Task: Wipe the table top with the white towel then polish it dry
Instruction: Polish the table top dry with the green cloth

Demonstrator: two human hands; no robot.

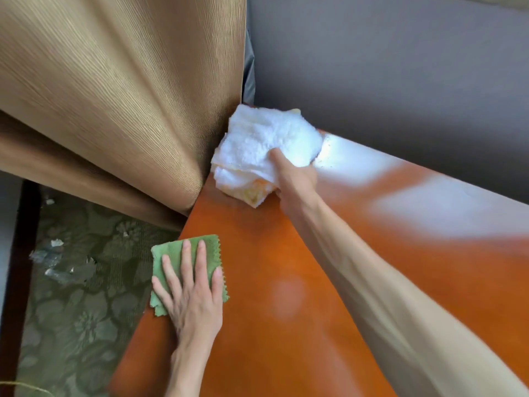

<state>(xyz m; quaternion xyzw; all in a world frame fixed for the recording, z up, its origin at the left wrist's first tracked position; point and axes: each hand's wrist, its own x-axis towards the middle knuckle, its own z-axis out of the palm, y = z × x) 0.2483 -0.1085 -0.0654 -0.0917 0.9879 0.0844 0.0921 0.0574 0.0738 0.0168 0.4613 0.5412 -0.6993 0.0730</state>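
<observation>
The glossy orange-brown table top point(272, 282) runs from the bottom centre to the far corner. A bunched white towel point(266, 144) with a yellowish edge lies on that far corner, and my right hand point(294, 179) grips it, thumb laid across the top. Near the table's left edge sits a small green cloth point(183, 250) with zigzag edges. My left hand point(191, 296) rests flat on the green cloth, fingers straight and spread.
A tan ribbed curtain point(114, 96) hangs against the table's far-left corner. A grey wall point(386, 67) backs the table's far side. Below left is a green floral carpet point(80, 310) with bits of debris, and a dark wooden post point(20, 267).
</observation>
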